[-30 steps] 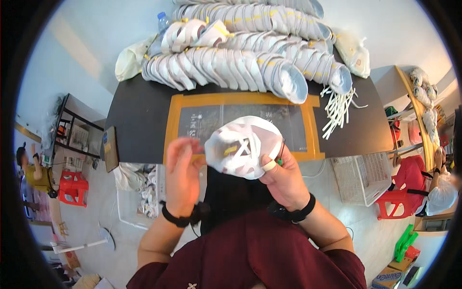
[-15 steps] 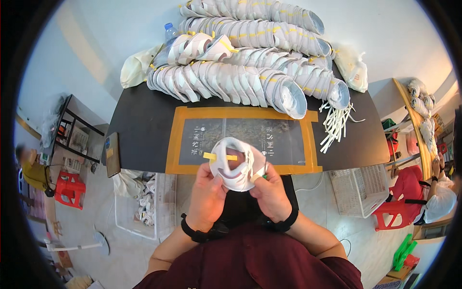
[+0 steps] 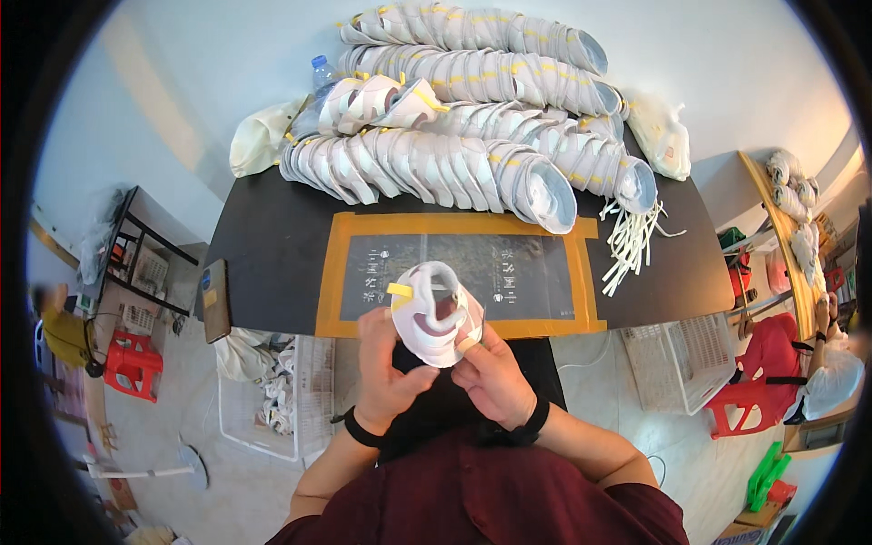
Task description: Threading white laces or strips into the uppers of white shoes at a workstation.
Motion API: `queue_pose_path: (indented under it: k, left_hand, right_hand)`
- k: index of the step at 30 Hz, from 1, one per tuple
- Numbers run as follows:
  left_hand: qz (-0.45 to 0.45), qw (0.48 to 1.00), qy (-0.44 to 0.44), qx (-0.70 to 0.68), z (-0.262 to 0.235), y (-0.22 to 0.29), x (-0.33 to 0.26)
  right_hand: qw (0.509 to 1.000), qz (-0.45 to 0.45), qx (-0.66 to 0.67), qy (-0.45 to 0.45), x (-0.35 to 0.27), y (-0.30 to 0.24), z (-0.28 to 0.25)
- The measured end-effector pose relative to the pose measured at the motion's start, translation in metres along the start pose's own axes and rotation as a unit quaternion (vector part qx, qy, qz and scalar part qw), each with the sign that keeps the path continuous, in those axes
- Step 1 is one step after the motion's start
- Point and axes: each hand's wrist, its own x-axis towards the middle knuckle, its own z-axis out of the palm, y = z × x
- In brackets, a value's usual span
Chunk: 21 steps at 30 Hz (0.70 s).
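Observation:
A white and pale pink shoe upper (image 3: pixel 425 327) with a yellow heel tab is held up in front of me, over the near edge of the table. My left hand (image 3: pixel 386 372) supports its left side; the fingers reach behind it and the thumb stands away. With thumb and fingers my right hand (image 3: pixel 495 377) pinches its lower right edge. A thin dark tip shows beside the right fingers, too small to name. Beyond lie long rows of nested shoe uppers (image 3: pixel 409 168), and white laces (image 3: pixel 631 241) hang in a bunch at their right end.
A clear-covered mat edged with orange tape (image 3: pixel 350 272) lies on the dark table (image 3: pixel 263 272). A phone (image 3: pixel 216 300) sits at the left edge. White crates (image 3: pixel 313 391) stand below on both sides. People sit at far left and right near red stools (image 3: pixel 133 365).
The shoe upper has turned and tilted, and both hands have shifted slightly left with it. My left thumb has come off its front. The right hand still grips the edge.

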Motion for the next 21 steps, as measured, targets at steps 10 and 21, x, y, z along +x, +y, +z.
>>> queue_pose_path:
  k: [10,21]
  left_hand:
    - [-0.017,0.998,0.051,0.01,0.004,0.015,0.001]
    - [-0.044,0.998,0.019,-0.028,0.01,-0.001,0.005]
  right_hand:
    - [0.987,-0.044,-0.133,0.077,0.005,0.006,0.018]
    - [0.984,-0.026,-0.165,0.068,0.007,0.008,0.011]
